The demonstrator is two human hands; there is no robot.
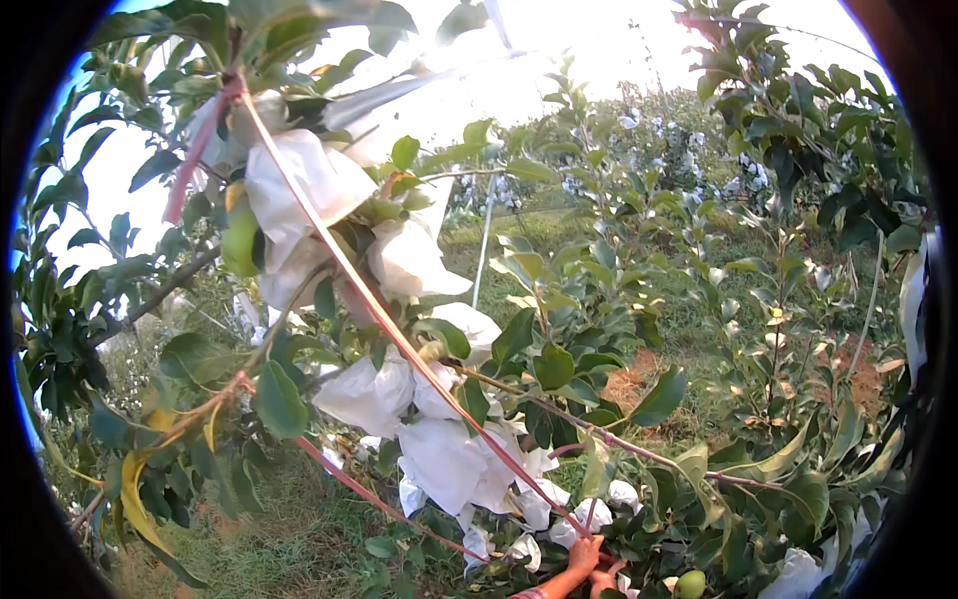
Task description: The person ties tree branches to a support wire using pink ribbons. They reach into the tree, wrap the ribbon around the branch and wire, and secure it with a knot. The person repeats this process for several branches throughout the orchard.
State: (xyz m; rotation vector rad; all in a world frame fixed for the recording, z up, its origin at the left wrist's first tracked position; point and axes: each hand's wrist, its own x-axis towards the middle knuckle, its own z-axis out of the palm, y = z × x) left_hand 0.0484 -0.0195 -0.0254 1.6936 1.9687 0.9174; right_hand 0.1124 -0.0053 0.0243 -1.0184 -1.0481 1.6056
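Note:
A long pink ribbon (374, 312) runs taut from a high branch at the upper left down to my hands at the lower edge. My left hand (582, 559) is closed around its lower end. Just right of it and lower, my right hand (603, 580) shows only in part; its fingers are mostly hidden. White fruit bags (439, 464) hang in a cluster behind the ribbon. A smaller white bag (593, 515) hangs close above my hands. To their right is a bare green apple (691, 585), partly cut off by leaves.
Another green apple (239, 240) hangs at the upper left. A second pink ribbon (359, 489) slants across the lower left. A thin branch (619, 439) reaches right from the bagged cluster. Leafy trees stand on both sides, with grass (269, 534) below and more bagged trees far back.

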